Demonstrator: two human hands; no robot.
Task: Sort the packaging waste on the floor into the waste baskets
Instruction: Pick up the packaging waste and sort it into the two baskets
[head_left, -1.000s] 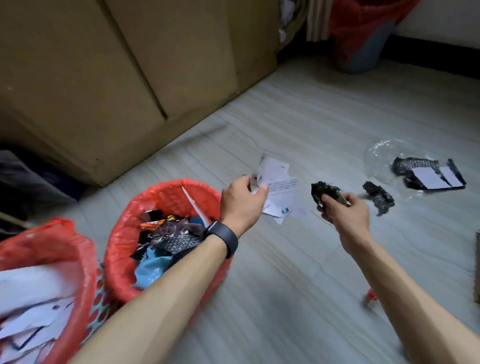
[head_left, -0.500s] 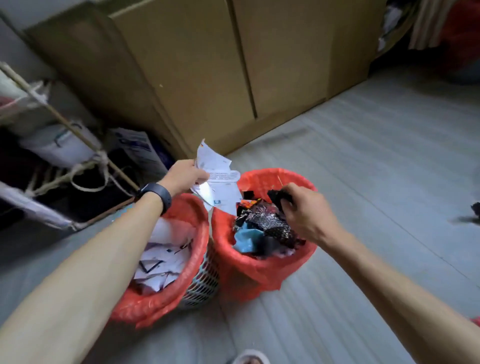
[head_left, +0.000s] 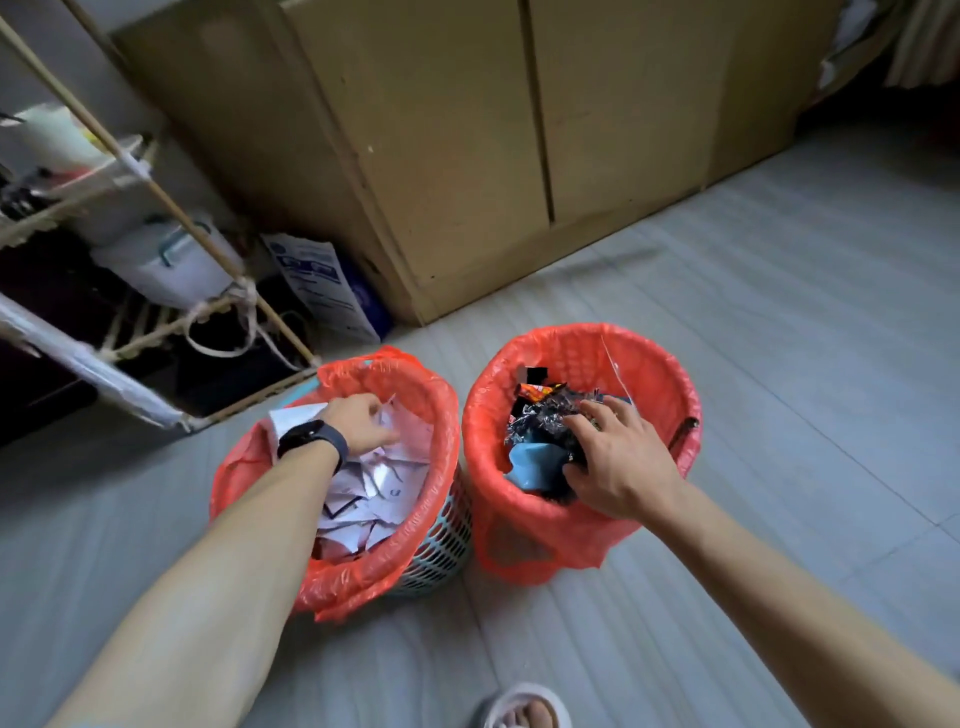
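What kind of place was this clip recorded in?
Probably a room in a home: a plain wooden cabinet against the wall, a tied-together rack holding containers, and two small waste baskets on a grey plank floor.

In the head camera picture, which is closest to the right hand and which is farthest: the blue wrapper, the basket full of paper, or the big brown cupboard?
From the right hand:
1. The blue wrapper, right beside the hand, inside the right basket.
2. The basket full of paper, next door on the left, where the left hand reaches in.
3. The brown cupboard, farthest, standing behind both baskets.
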